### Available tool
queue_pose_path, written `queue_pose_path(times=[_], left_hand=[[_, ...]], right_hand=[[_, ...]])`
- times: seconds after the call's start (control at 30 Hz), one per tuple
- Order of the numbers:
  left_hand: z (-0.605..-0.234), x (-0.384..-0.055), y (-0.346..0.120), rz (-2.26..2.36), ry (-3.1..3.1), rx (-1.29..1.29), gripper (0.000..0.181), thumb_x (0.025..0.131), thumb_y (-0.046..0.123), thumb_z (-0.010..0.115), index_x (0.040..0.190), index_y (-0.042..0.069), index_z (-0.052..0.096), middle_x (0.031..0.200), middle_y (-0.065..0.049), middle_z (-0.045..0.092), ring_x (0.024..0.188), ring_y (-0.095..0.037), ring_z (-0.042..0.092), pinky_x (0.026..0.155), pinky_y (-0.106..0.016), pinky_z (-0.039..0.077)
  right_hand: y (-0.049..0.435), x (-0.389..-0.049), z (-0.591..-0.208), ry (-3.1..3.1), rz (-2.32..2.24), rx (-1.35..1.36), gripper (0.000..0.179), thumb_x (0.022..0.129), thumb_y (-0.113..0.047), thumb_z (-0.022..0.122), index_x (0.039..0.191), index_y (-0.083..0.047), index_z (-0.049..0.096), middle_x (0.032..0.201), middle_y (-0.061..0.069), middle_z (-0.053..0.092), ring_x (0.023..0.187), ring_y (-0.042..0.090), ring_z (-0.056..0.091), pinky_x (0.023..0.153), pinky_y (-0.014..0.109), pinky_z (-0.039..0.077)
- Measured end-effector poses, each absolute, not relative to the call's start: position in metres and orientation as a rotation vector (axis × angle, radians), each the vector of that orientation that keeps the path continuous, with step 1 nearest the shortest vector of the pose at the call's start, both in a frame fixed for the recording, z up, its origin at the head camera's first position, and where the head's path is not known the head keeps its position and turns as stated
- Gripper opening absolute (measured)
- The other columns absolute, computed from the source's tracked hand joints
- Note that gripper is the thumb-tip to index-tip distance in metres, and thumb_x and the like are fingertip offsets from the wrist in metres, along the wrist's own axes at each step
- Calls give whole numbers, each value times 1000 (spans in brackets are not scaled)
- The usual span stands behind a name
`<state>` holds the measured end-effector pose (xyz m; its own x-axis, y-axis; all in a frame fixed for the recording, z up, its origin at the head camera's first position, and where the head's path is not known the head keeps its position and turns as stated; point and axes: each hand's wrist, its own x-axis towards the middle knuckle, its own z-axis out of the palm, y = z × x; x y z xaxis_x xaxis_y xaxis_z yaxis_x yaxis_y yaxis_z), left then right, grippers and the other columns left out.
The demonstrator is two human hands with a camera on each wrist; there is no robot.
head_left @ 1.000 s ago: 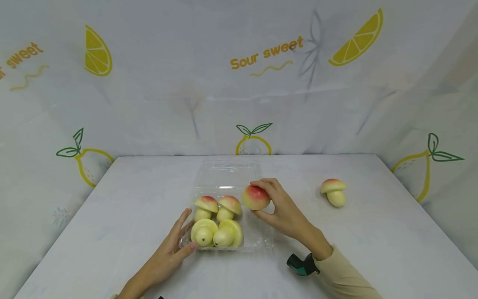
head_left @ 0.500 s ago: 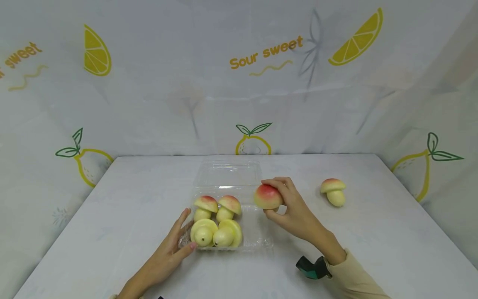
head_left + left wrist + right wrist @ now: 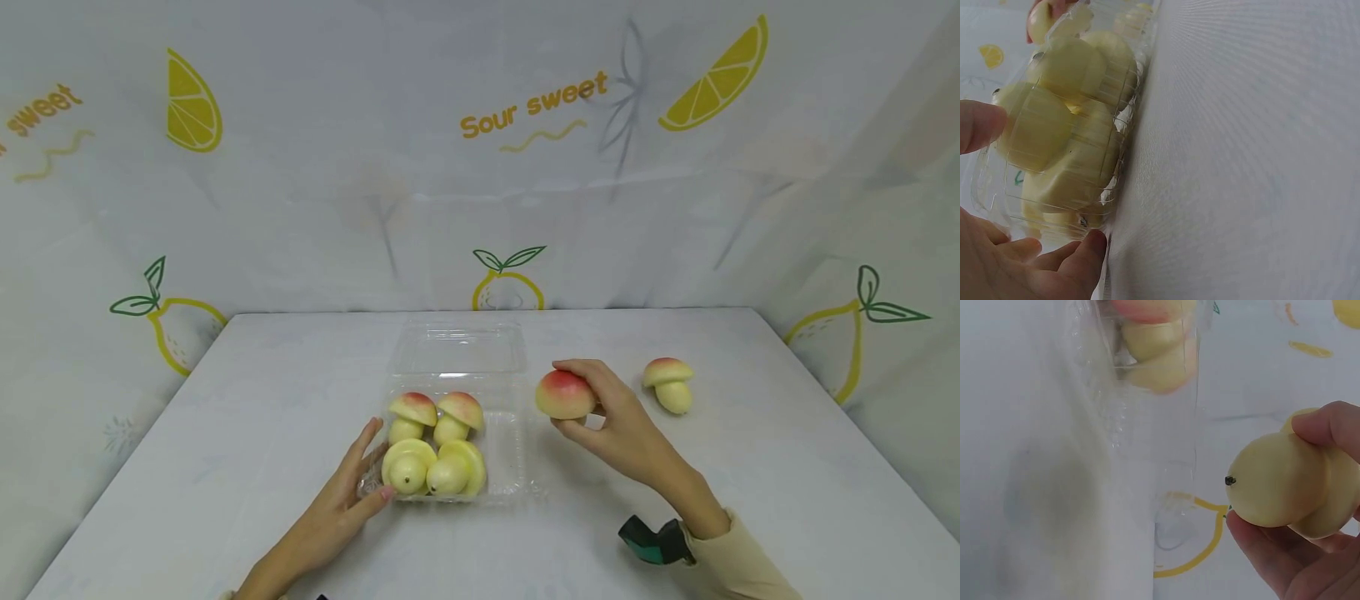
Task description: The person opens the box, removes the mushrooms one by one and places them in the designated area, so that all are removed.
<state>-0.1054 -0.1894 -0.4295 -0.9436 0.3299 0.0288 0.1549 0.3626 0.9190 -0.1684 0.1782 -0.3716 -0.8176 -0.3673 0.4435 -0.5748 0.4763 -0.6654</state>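
A clear plastic clamshell box (image 3: 504,454) lies with its lid (image 3: 457,350) folded back. Several mushroom-shaped pieces with red-yellow caps and pale stems sit in its left part; the upper two (image 3: 413,408) show their caps, the lower ones (image 3: 408,471) their stem ends. My left hand (image 3: 341,500) rests against the box's left side, thumb at the front corner and fingers (image 3: 1088,262) along the outer wall. Right of the box, my right hand (image 3: 618,429) pinches another toy mushroom (image 3: 564,395) between thumb and fingers. Seen from the right wrist, its stem (image 3: 1279,481) ends in a dark dot.
One more toy mushroom (image 3: 670,385) lies on the white table (image 3: 750,467), right of and behind the right hand. A white cloth printed with lemons (image 3: 508,290) hangs behind the table. A dark green device (image 3: 652,540) sits at the right wrist.
My right hand has moved right with the toy mushroom, from over the box's right part to beyond its right edge. The left hand and the box stay in place.
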Motion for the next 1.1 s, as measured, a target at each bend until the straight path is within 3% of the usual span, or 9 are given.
queue_pose_path(times=[0.63,1.1], left_hand=[[-429,-105,-190,1656,2461,496,81,101,20,56,161,15,1,167,-15,4,147,-51,22,101,-51,50],[-431,-106,-190,1629,2479,485,82,101,21,56,161,14,1,167,-13,6,148,-48,23,103,-50,49]], right_hand=[[219,-169,-346,-2596,1198,714,62,82,-3,79,137,-6,51,130,11,56,109,-14,50,83,11,53],[249,-169,-336,-2607,1246,580,65,83,-5,79,140,-9,49,129,10,54,95,-9,59,77,10,55]])
